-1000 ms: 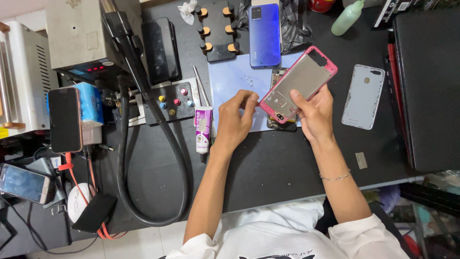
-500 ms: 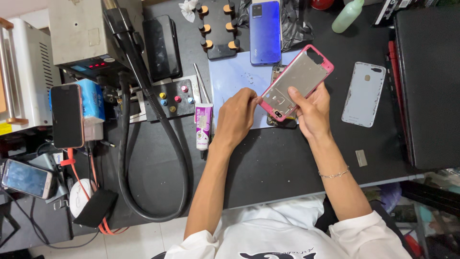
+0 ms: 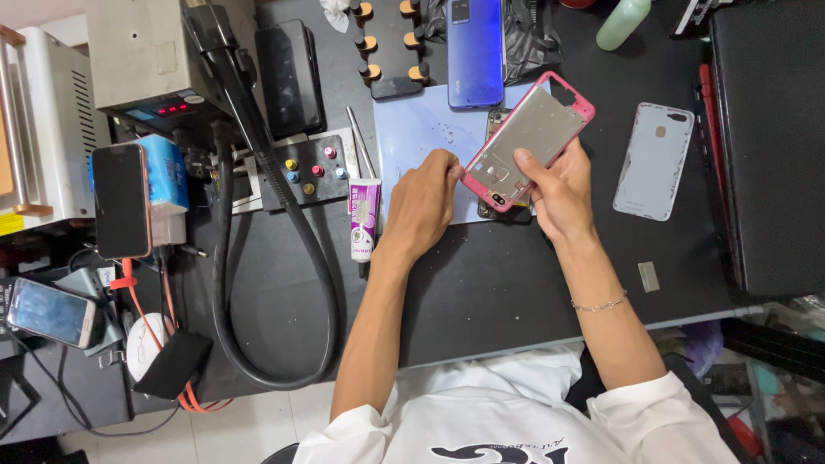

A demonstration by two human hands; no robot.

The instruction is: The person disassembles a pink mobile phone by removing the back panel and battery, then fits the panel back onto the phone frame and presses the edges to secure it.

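The right hand (image 3: 563,193) reaches forward with its forearm angled in, its grip clamped on a pink-rimmed phone frame (image 3: 531,137) held tilted above the pale blue mat (image 3: 412,129). The left hand (image 3: 423,202) lies knuckles up, its curled fingers pinching the frame's lower corner. One blue phone (image 3: 474,50) rests at the mat's far edge; one white back cover (image 3: 653,160) lies to the right on the dark surface (image 3: 481,292). Two more phones sit at the left: one upright (image 3: 120,199), one lower down (image 3: 51,312). A white and purple tube (image 3: 363,219) lies just beside the left hand.
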